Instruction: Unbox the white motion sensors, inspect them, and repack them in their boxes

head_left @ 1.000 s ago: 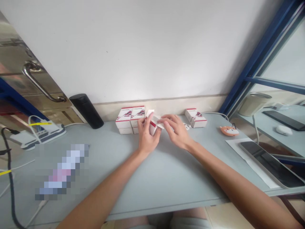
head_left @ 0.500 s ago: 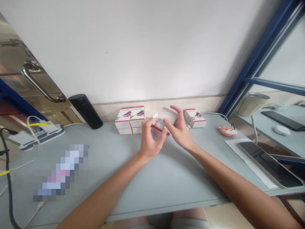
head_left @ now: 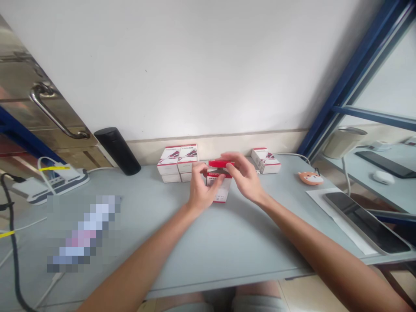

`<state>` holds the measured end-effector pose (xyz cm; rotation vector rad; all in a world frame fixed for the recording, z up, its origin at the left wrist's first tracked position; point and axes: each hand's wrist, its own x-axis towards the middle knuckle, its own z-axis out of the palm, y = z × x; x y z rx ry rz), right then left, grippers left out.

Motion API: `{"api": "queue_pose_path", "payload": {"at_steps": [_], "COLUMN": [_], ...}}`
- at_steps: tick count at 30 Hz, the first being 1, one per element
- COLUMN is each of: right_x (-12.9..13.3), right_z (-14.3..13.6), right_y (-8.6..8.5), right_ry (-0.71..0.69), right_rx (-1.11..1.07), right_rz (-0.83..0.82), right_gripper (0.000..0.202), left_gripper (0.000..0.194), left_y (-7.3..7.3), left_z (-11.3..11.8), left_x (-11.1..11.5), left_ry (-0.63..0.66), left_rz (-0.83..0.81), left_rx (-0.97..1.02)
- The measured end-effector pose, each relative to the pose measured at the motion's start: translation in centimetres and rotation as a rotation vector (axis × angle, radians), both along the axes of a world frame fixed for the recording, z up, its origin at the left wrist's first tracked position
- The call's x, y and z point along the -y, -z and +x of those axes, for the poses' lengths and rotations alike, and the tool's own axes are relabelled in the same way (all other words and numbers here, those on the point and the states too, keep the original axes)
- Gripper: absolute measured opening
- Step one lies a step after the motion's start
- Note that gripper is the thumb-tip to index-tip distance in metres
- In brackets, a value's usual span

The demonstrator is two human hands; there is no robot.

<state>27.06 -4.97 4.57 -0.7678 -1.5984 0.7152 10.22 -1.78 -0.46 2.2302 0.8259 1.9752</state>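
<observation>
A small white and red cardboard box (head_left: 222, 193) stands upright in the middle of the desk, its printed front towards me. My left hand (head_left: 201, 186) is closed around its left side, with the thumb across the front near the top. At the top, my right hand (head_left: 244, 175) holds the red lid flap (head_left: 221, 164) between thumb and fingers. The flap is folded over most of the opening, with a dark gap below it. What lies inside is hidden. Just left of my hands sit several stacked boxes (head_left: 169, 161) of similar print.
Another such box (head_left: 268, 162) stands at the right by the wall. A black bottle (head_left: 117, 151) and a power strip (head_left: 58, 186) are on the left. To the right are an orange animal-shaped case (head_left: 310, 178) and a phone (head_left: 367, 221) on white paper.
The lid flap, standing up before, is now folded down over the box top. The box has turned more upright, showing its front. My right hand has moved with the flap.
</observation>
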Motion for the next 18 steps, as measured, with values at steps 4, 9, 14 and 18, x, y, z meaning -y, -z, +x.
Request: {"api": "queue_pose_path", "payload": {"at_steps": [4,9,14,18], "right_x": [0.1,-0.2,-1.3,-2.0], "right_z": [0.0,0.2,0.6,1.4], "right_y": [0.1,0.6,1.5,2.5], "right_ry": [-0.093,-0.094,-0.036,-0.111], "right_rx": [0.074,0.174,0.225,0.348], "right_rz": [0.035,0.138,0.206,-0.039], "right_gripper": [0.021,0.026,0.03,0.075], "left_gripper": [0.047,0.02,0.017,0.02], "left_y": [0.0,-0.9,-0.8,-0.8], "left_z": [-0.4,-1.4,-1.0,-0.6], "left_x": [-0.4,0.0,-0.2,-0.5], "left_ry": [0.007,-0.121,-0.212,-0.254], "left_rz": [0.003,0.082,0.04,-0.06], "left_rx": [0.014,-0.153,-0.13,0.008]}}
